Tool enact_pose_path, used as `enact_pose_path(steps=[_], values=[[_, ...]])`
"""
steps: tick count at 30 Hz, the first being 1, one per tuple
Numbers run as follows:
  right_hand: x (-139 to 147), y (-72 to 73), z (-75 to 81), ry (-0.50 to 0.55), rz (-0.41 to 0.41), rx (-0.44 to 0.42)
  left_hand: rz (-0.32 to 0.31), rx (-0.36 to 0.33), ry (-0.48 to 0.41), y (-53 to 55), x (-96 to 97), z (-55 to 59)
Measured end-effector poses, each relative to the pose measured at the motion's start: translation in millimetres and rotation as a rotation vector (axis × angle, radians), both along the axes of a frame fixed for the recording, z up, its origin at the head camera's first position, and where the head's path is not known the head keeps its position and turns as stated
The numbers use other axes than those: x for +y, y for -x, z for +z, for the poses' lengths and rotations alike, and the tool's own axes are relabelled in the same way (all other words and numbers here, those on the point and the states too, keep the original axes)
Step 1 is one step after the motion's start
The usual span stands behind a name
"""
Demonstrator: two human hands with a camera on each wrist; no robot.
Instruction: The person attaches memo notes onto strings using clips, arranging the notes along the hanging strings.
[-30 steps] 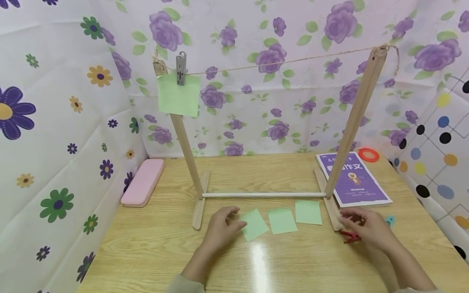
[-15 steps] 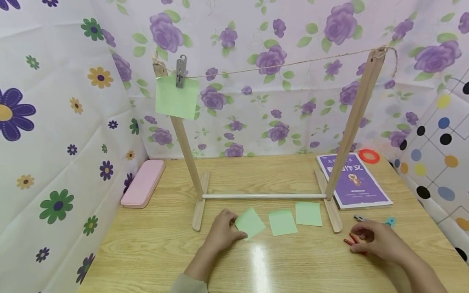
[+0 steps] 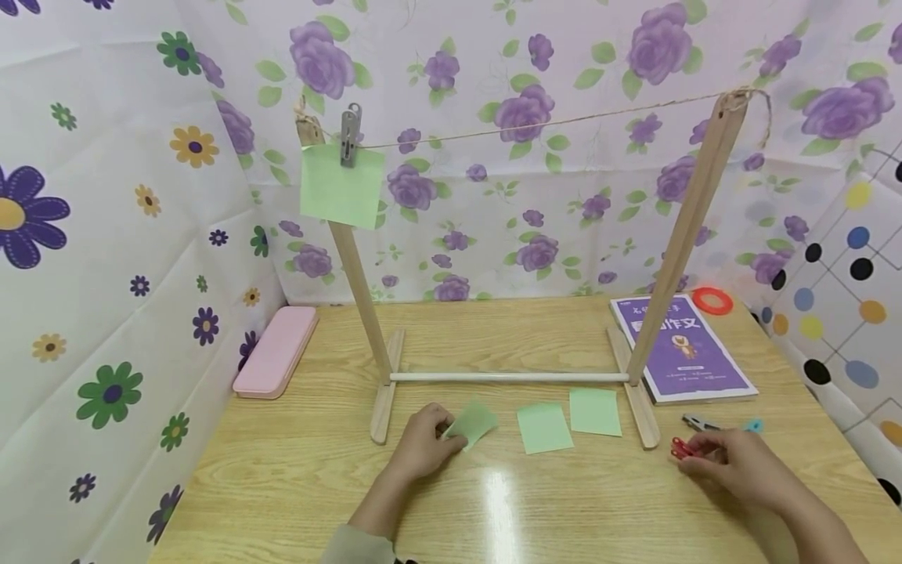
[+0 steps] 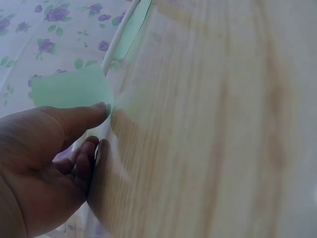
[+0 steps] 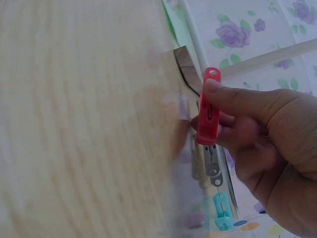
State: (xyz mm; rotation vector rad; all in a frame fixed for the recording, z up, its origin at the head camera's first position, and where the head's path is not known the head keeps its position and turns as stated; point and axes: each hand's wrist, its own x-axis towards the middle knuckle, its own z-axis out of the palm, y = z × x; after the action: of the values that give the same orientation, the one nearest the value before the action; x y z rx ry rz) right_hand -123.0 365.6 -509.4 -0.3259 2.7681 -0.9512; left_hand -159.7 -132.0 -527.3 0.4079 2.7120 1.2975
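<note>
In the head view my left hand (image 3: 423,446) pinches a green sticky note (image 3: 475,421) by its near left edge, the note tilted up off the table. The left wrist view shows the thumb over that note (image 4: 74,88). My right hand (image 3: 740,466) holds a red clip (image 3: 682,449) between thumb and fingers; in the right wrist view the red clip (image 5: 209,109) stands upright in the pinch. Two more green notes, a middle one (image 3: 545,428) and a right one (image 3: 595,411), lie flat on the table. A grey clip (image 3: 699,422) and a blue clip (image 3: 754,425) lie beyond my right hand.
A wooden frame with a left post (image 3: 355,290) and right post (image 3: 687,235) carries a string (image 3: 528,127). A grey metal clip (image 3: 350,133) holds a green note (image 3: 341,186) there. Around it are a pink case (image 3: 276,352), purple book (image 3: 683,345) and orange ring (image 3: 712,301).
My left hand has taken hold of the leftmost note and lifted its edge. My right hand has picked up the red clip and shifted slightly right, uncovering the grey clip.
</note>
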Motion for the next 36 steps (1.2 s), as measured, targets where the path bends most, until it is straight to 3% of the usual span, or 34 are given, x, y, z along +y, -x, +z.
enact_pose_path(steps=[3,8,11,16,23,30,36], values=[[0.4,0.6,0.2,0.02,-0.046,-0.001,0.012,-0.004,-0.015,0.5,-1.6,-1.0],[-1.8,-3.6,-2.5,0.084,-0.119,0.082,0.058,-0.016,-0.073,0.5,-3.1,0.1],[-4.4,-5.9,0.8,0.129,-0.162,0.121,0.109,-0.026,-0.136,-0.3,-2.9,5.4],[-9.9,-3.4,14.6,0.263,-0.225,0.087,0.178,-0.076,-0.303,0.4,-3.0,17.2],[-15.8,0.3,21.5,0.485,-0.163,0.217,0.238,-0.141,-0.529,8.3,-2.7,34.6],[-33.4,5.5,36.0,0.484,-0.153,0.341,0.326,-0.117,-0.732,16.1,1.2,51.2],[-53.6,13.8,63.2,0.533,-0.031,0.366,0.373,-0.086,-0.824,23.1,2.6,71.3]])
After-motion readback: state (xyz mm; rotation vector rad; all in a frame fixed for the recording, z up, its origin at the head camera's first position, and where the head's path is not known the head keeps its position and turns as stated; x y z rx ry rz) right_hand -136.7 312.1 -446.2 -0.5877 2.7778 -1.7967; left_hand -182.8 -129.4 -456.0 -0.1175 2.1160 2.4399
